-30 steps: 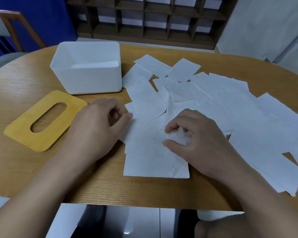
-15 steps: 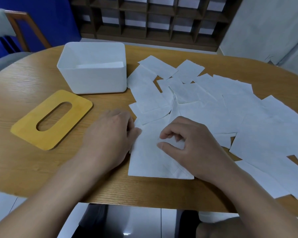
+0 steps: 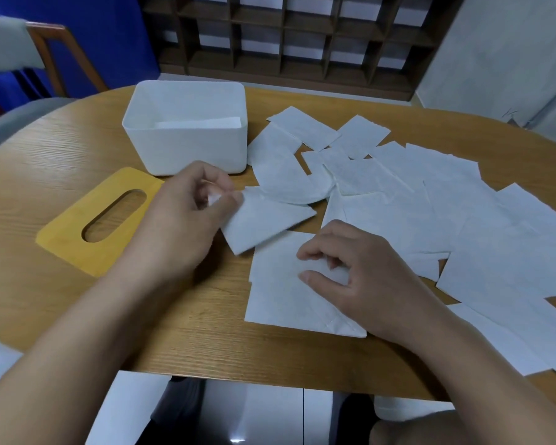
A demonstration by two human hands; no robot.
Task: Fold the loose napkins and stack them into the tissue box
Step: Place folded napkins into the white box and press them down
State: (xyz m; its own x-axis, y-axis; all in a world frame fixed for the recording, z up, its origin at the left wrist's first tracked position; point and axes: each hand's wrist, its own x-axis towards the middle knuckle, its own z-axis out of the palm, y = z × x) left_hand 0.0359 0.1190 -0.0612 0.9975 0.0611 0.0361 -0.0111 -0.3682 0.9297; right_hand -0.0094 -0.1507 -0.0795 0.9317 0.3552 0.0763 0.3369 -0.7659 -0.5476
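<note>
My left hand (image 3: 180, 226) has its fingers curled in, thumb and forefinger pinching the corner of a folded napkin (image 3: 264, 220) that hangs just off the table to the right of my knuckles. My right hand (image 3: 350, 277) is half curled, thumb and bent fingertips pressing down on the flat napkin (image 3: 280, 293) lying nearest me; I cannot tell whether they pinch a fold of it. Beyond my right fingers and out to the right, the loose napkins (image 3: 430, 200) spread in an overlapping heap toward the table's far edge. Just past my left fingers stands the white tissue box (image 3: 187, 149), open, a few napkins already inside; bare wood separates it from my knuckles. To the left of that hand lies the yellow lid (image 3: 93, 226), slotted, partly under my wrist. The table edge (image 3: 238, 377) runs close below both forearms. A second ago both hands worked one napkin together; now my left has lifted the folded piece away toward the box.
</note>
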